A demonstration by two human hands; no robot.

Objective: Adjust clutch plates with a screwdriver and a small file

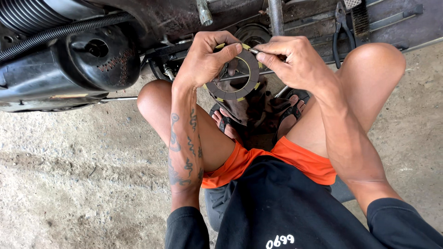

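Observation:
I squat beside a motorcycle and hold a dark ring-shaped friction plate [240, 85] with yellow-green tabs around its rim. My left hand [205, 57] grips the ring's left and upper edge, thumb across the top. My right hand [288, 60] pinches a thin metal tool [254, 51] whose tip touches the ring's upper right edge. The ring hangs above a brown rag [251, 110] that lies between my sandalled feet.
The motorcycle's black air-filter box [99, 57] and ribbed hose [60, 30] fill the upper left. A round engine opening [251, 33] sits just behind my hands. Black pliers [341, 27] lie on the footboard at upper right. Bare concrete floor [83, 175] spreads left.

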